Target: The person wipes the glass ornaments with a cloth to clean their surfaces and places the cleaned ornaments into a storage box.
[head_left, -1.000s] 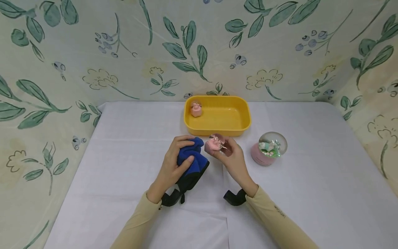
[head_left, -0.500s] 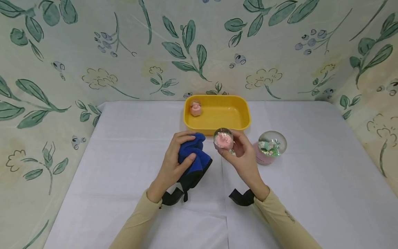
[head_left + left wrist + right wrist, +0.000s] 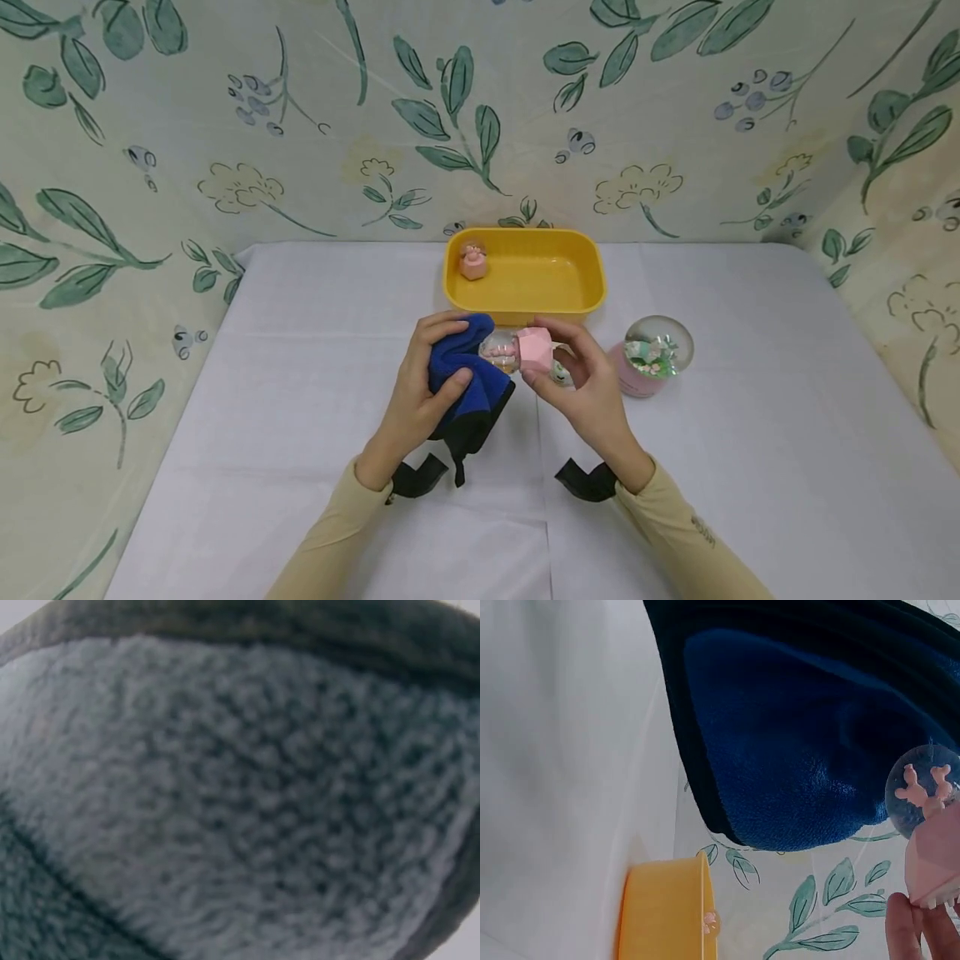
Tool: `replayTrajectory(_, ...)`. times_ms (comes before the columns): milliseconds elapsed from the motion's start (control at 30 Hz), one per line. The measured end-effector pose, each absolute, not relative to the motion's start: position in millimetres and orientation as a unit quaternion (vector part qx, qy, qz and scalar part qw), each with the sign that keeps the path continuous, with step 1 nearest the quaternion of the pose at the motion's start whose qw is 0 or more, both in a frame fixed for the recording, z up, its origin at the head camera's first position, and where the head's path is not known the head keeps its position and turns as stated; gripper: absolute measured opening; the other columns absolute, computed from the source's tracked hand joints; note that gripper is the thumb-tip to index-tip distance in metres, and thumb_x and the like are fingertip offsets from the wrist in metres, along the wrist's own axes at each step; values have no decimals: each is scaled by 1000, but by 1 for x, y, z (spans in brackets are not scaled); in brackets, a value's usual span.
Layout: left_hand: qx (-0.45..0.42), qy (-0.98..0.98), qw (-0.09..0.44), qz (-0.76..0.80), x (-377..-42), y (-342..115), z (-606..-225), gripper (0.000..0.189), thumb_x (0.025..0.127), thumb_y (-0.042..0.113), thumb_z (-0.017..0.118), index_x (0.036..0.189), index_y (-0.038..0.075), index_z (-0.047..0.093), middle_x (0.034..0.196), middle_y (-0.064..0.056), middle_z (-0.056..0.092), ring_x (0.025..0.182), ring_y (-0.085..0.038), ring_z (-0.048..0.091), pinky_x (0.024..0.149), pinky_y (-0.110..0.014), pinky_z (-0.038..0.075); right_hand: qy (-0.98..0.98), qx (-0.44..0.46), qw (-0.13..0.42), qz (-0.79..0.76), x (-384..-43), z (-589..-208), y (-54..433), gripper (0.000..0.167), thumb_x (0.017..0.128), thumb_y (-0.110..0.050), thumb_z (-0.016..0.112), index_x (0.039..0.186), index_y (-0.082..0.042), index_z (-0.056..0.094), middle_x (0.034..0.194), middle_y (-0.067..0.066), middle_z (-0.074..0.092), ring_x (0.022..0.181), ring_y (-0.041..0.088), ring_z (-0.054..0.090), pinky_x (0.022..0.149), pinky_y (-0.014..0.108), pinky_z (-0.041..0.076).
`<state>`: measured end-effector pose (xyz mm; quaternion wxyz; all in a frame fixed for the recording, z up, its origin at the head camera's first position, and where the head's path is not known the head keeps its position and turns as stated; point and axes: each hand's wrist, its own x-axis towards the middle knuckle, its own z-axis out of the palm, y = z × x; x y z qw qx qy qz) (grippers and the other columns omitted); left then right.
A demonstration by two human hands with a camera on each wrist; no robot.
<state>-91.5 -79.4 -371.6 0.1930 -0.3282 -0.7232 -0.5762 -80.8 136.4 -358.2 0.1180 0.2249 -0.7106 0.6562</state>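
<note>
over the worktop (image 3: 300,400) near the tray (image 3: 525,317), the right grip (image 3: 588,379) pinches the globe (image 3: 522,350) by its faceted base (image 3: 536,350), likely the safest hold since the dome (image 3: 498,348) seems slick and fragile, while the left grip (image 3: 426,379) holds soft-looking cloth (image 3: 480,390)

Tabletop nook, room type unclear: white-clothed table (image 3: 300,400) beneath a leaf-and-flower-patterned backdrop (image 3: 330,158)

left arm (image 3: 327,533): sleeved, angled forward and inward | left hand (image 3: 413,390): gripping, fingers curled over, thumb opposite | right arm (image 3: 686,533): sleeved, angled forward and inward | right hand (image 3: 594,396): pinching between thumb and fingers | hands: side by side, near, apart
</note>
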Motion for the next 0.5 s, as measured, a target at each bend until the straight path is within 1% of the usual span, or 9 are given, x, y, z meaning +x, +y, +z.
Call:
replayTrajectory(100,-327,-721,187,-582,-90,-78,-370,53,97,44,49,129,2,42,136,-14,42,124,-31,42,105,-43,35,-716,245,129,641,-80,-357,136,57,74,16,72,126,9,51,127,17,52,115,24,50,95,28,46)
replayTrajectory(200,-335,-716,177,-587,-89,-76,-367,54,97,45,49,130,3,41,137,-14,41,125,-31,41,105,-44,35,-712,283,156,623,-80,-355,137,51,78,5,74,124,10,52,124,19,52,116,24,50,96,30,45)
replayTrajectory(267,-347,-710,166,-590,-90,-74,-365,55,97,46,49,131,3,40,138,-15,40,125,-31,41,105,-45,35,-710,318,186,600,-81,-355,138,48,82,-7,74,122,11,54,121,22,54,115,25,51,96,30,45)
replayTrajectory(367,-369,-696,148,-598,-89,-71,-362,54,98,45,48,131,3,38,139,-16,39,125,-32,41,105,-45,35,-717,371,249,535,-83,-352,139,46,88,-22,70,117,11,57,116,24,57,110,26,55,97,30,45)
replayTrajectory(433,-380,-685,146,-604,-89,-67,-361,52,98,44,48,128,3,39,137,-18,40,123,-33,42,103,-44,37,-719,400,285,492,-85,-350,141,46,90,-26,67,114,11,58,112,23,60,107,27,57,97,30,44)
replayTrajectory(500,-388,-672,157,-611,-87,-63,-359,46,99,41,48,122,2,42,133,-20,43,120,-34,45,101,-44,40,-720,421,306,459,-86,-348,143,45,91,-29,66,111,11,60,110,23,62,105,27,58,97,29,44)
